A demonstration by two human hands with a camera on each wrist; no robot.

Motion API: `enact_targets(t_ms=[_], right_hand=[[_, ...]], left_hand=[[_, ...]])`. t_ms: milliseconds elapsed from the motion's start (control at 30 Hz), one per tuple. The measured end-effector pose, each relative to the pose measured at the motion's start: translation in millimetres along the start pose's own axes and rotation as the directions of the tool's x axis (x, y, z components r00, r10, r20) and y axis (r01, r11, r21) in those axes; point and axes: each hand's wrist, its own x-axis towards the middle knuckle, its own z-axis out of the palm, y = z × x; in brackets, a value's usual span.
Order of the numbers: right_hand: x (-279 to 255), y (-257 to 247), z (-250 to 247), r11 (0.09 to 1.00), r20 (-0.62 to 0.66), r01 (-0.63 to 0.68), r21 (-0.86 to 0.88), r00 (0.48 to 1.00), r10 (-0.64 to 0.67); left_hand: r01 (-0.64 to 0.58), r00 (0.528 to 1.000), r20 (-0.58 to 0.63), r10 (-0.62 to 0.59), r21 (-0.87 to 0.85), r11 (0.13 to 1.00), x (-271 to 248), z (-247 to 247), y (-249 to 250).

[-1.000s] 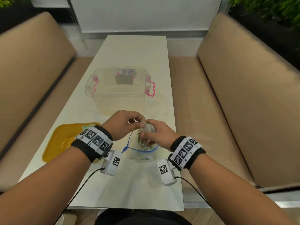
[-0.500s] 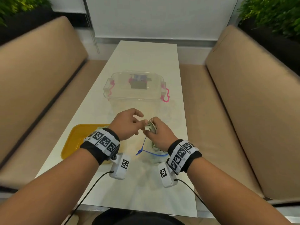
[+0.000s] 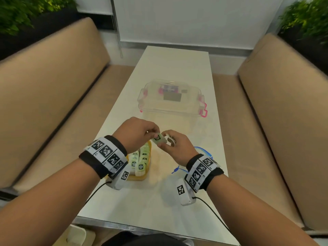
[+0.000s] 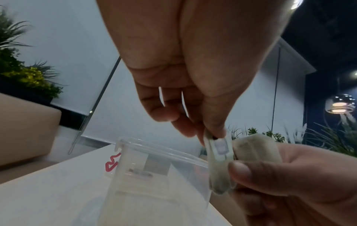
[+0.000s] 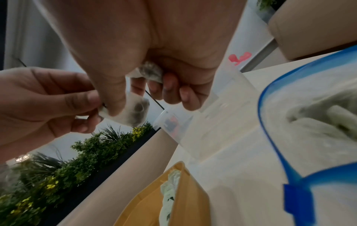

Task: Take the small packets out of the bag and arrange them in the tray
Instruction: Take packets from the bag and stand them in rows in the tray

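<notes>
A pale green small packet (image 3: 158, 138) is held in the air between both hands, above the table. My left hand (image 3: 154, 134) pinches its top end (image 4: 218, 146), and my right hand (image 3: 167, 145) presses its lower part with the thumb (image 4: 239, 169). The right hand's curled fingers also hold another packet (image 5: 151, 71). The yellow tray (image 3: 142, 177) lies under my left wrist with several packets (image 3: 140, 160) in rows. The clear bag with a blue zip (image 3: 201, 150) sits behind my right wrist, with more packets inside (image 5: 318, 116).
A clear lidded box with pink clips (image 3: 170, 102) stands further along the white table (image 3: 177, 64). Tan benches (image 3: 44, 103) run down both sides. Cables trail from both wrist cameras toward the near table edge.
Both hands have lifted off the bag's mouth and shifted a little left with the packets. One packet now stands out between the hands. The rows in the tray have come into sight.
</notes>
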Motion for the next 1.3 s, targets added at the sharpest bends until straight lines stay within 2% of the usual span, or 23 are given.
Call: enact_targets(t_ms=[167, 333, 433, 500, 567, 633, 667, 800, 900, 967, 1067, 1167, 1233, 1300], right_hand=[[11, -13, 14, 0.993, 0.019, 0.019, -0.121, 1.0, -0.016], [12, -14, 21, 0.99, 0.07, -0.078, -0.115, 0.994, 0.086], [11, -16, 18, 0.987, 0.095, -0.137, -0.084, 0.985, 0.144], [11, -16, 18, 0.982, 0.105, -0.184, -0.044, 0.977, 0.188], [11, -14, 20, 0.98, 0.104, -0.198, -0.014, 0.975, 0.198], [12, -13, 22, 0.98, 0.096, -0.197, -0.014, 0.976, 0.197], [12, -13, 23, 0.98, 0.095, -0.198, -0.019, 0.975, 0.199], [10, -16, 24, 0.971, 0.096, -0.236, 0.044, 0.968, 0.231], [9, -15, 20, 0.909, 0.109, -0.319, 0.269, 0.948, 0.301], [8, -15, 17, 0.889, 0.122, -0.32, 0.327, 0.947, 0.296], [5, -15, 14, 0.908, 0.13, -0.308, 0.285, 0.951, 0.281], [4, -16, 12, 0.901, 0.136, -0.357, 0.247, 0.933, 0.332], [5, -18, 11, 0.933, 0.129, -0.342, 0.111, 0.936, 0.327], [4, -20, 12, 0.957, 0.135, -0.285, -0.048, 0.948, 0.289]], left_hand=[[-0.034, 0.999, -0.017, 0.034, 0.001, 0.999, -5, -9, -12], [0.051, 0.992, 0.115, -0.054, 0.023, 0.998, -14, -16, -34], [0.11, 0.963, 0.234, -0.135, 0.118, 0.987, -18, -10, -53], [0.111, 0.898, 0.392, -0.202, 0.241, 0.964, -19, 1, -65], [0.071, 0.794, 0.546, -0.267, 0.353, 0.933, -20, 18, -73], [0.051, 0.72, 0.623, -0.306, 0.392, 0.918, -20, 36, -76], [0.058, 0.709, 0.631, -0.316, 0.394, 0.917, -18, 43, -77], [0.122, 0.744, 0.577, -0.337, 0.379, 0.917, -7, 61, -74], [0.141, 0.75, 0.559, -0.355, 0.389, 0.911, -2, 67, -77], [0.152, 0.748, 0.556, -0.361, 0.386, 0.91, 0, 71, -79], [0.171, 0.744, 0.56, -0.364, 0.368, 0.914, 1, 75, -80], [0.162, 0.751, 0.559, -0.352, 0.361, 0.918, -1, 72, -81], [0.151, 0.794, 0.521, -0.313, 0.329, 0.932, -2, 64, -81], [0.139, 0.868, 0.435, -0.239, 0.25, 0.958, -3, 50, -76]])
